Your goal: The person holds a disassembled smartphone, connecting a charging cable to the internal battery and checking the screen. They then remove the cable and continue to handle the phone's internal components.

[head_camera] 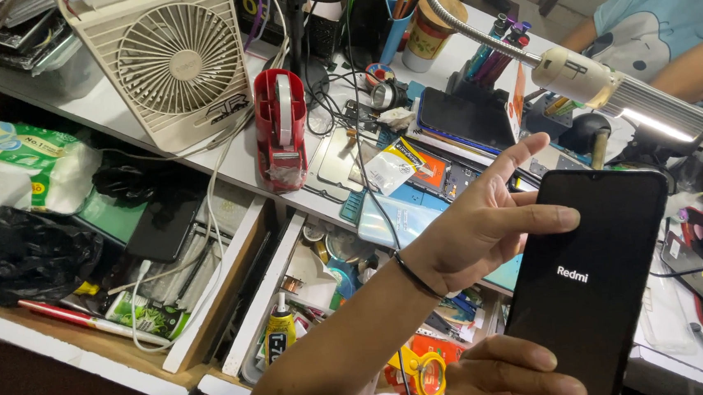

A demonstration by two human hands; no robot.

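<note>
A black smartphone (593, 288) stands upright in front of me, its dark screen showing a small white logo. My left hand (473, 230), with a thin dark band on the wrist, grips the phone's upper left edge. Its index finger lies across the screen's edge, the thumb sticks up free, and the other fingers are hidden behind the phone. My right hand (508, 375) holds the phone's lower left corner at the bottom of the view, fingers curled onto the glass.
The white workbench (233, 160) carries a beige fan (173, 61), a red tape dispenser (281, 128), phone parts, cables and pen holders. A gooseneck lamp (624, 92) hangs over the right side. Two drawers (245, 267) full of tools stand open. Another person in a light blue shirt (668, 10) sits at the far right.
</note>
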